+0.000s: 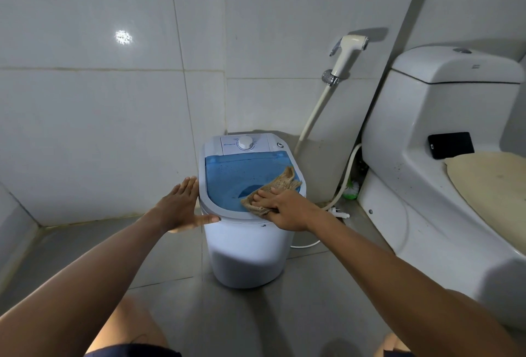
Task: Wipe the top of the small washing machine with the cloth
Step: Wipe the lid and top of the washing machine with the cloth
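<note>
Home bathroom, tiled walls (85, 114), toilet (427, 185), bidet sprayer (348, 54), small washing machine (244, 242)

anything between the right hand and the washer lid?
Yes, in the head view the cloth lies flat under the right hand, pressed against the blue lid near its front right corner.

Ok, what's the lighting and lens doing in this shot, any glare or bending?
Head view: dim, bluish light; one bright glare spot on the left wall tile; wide-angle bending curves the tile lines and stretches both arms; the toilet leans; the washing machine and cloth look sharp.
</note>
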